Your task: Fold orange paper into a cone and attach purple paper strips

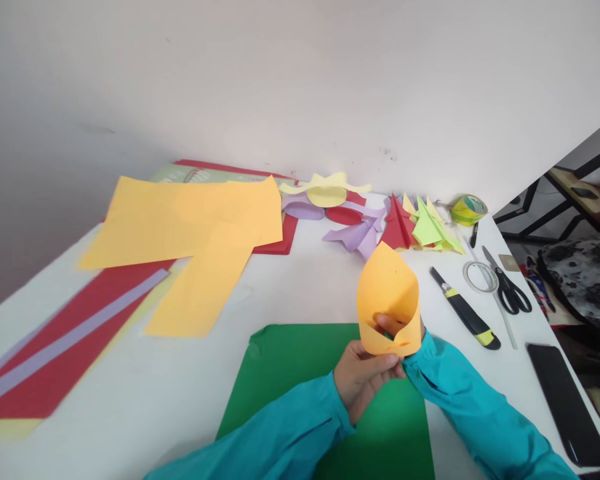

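Note:
A curled piece of orange paper (387,287), with a pointed top and overlapping lower ends, is held up above a green sheet (290,367). My left hand (365,377) pinches its lower edge between thumb and fingers. Most of my right hand (390,325) is hidden behind and inside the curl; a finger shows through the opening, against the overlap. Both hands are closed on the paper. The green sheet lies flat on the white table below them.
Orange sheets (190,220) and red paper (80,340) with purple strips lie left. Folded paper planes (400,223) stand near the wall. On the right are a utility knife (465,310), scissors (510,287), tape rolls (469,210) and a black phone (567,403).

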`<state>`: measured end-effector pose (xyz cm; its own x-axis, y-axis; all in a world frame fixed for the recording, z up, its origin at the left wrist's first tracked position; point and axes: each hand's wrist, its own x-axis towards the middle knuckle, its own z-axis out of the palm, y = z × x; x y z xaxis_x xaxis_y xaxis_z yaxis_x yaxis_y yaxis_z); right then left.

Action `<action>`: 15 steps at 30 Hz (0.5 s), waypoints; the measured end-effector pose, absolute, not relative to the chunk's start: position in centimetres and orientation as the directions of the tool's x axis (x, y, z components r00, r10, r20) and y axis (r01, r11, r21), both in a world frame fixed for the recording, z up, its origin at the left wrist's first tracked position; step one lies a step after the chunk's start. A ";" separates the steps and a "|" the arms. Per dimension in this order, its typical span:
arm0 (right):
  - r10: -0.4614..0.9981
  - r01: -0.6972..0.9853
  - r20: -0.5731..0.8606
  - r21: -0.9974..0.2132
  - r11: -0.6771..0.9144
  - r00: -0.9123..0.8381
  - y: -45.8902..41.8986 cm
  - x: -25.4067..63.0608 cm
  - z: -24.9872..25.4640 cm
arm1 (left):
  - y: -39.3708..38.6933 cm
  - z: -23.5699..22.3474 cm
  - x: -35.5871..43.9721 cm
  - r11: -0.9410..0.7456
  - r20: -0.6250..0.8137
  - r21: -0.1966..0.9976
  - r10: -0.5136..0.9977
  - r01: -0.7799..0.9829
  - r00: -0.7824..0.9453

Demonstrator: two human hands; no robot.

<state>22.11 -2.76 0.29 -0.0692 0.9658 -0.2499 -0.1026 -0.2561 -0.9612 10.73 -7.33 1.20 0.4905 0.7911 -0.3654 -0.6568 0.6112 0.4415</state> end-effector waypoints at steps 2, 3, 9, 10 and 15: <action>0.970 -0.059 -0.213 -0.974 -0.221 -0.118 -2.3 22.4 0.2 | -7.2 1.2 10.6 0.590 -0.362 0.461 0.807 -0.664 0.466; 0.969 -0.026 -0.197 -0.979 -0.203 -0.146 -2.2 22.5 0.1 | -7.1 1.3 10.5 0.578 -0.363 0.471 0.816 -0.667 0.451; 0.983 0.060 -0.153 -0.987 -0.148 -0.097 -2.4 22.7 -0.5 | -6.2 1.7 9.7 0.526 -0.381 0.483 0.846 -0.700 0.373; 0.985 0.050 -0.136 -0.990 -0.131 -0.108 -2.5 22.6 -0.6 | -6.1 1.7 9.7 0.522 -0.388 0.473 0.847 -0.709 0.365; 0.965 -0.026 -0.126 -0.990 -0.135 -0.231 -2.6 22.0 -0.4 | -5.4 1.9 9.3 0.483 -0.372 0.475 0.868 -0.735 0.330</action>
